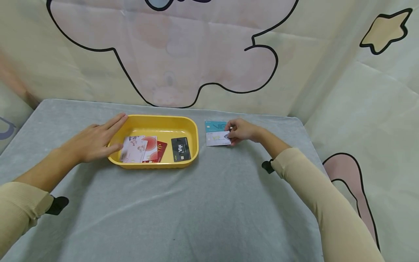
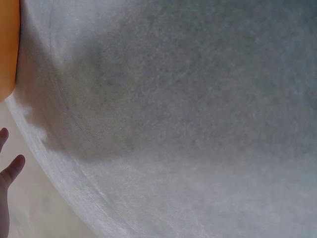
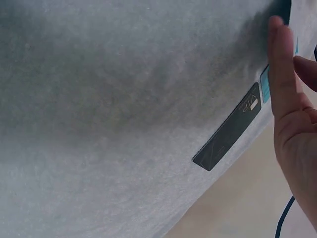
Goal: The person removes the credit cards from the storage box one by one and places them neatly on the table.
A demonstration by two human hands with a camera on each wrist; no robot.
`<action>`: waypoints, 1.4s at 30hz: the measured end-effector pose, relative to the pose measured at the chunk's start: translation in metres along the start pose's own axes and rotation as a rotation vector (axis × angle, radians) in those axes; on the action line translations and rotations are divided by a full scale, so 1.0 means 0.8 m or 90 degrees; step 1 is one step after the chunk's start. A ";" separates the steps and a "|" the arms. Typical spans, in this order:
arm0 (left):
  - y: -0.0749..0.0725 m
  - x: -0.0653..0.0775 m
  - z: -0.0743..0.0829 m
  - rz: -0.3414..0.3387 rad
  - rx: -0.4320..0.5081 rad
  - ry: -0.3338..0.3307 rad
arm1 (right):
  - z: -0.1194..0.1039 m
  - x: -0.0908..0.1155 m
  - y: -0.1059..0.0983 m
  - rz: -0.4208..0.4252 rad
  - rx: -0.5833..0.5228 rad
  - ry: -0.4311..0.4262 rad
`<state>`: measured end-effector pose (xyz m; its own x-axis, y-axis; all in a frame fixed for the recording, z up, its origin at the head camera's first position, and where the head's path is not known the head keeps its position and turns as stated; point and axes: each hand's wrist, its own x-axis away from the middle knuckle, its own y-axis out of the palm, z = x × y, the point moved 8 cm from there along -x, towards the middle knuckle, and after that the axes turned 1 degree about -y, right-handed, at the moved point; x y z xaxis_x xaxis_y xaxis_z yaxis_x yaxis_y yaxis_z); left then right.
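Right hand (image 3: pixel 292 114); dark card (image 3: pixel 229 129), clearest wrist-side.

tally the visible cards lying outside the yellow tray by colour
teal: 1, the teal card marked VIP
white: 1, the white card at the right hand's fingers
dark: 1, the dark card seen in the right wrist view
total: 3 visible

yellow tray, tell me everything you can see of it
The yellow tray is a shallow, rounded rectangle, glossy and plastic-looking. It sits upright on the gray cloth. Overlapping cards lie inside at left, with a black card apart at right. The left hand extends over its left rim; whether they touch is unclear.
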<state>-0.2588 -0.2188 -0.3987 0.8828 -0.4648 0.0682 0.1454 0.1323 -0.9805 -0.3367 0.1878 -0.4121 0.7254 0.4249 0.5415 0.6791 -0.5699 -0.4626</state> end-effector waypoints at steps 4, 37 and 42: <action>0.000 0.000 0.000 0.004 0.003 0.006 | 0.001 -0.002 0.003 -0.013 0.024 -0.015; 0.000 -0.001 0.000 0.002 0.000 0.002 | 0.002 0.002 0.006 -0.007 0.105 0.030; 0.000 -0.001 0.000 0.001 0.001 0.001 | -0.002 0.003 0.003 -0.004 0.122 0.020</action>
<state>-0.2592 -0.2184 -0.3990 0.8825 -0.4657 0.0664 0.1450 0.1351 -0.9802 -0.3335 0.1862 -0.4106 0.7191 0.4049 0.5648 0.6949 -0.4210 -0.5830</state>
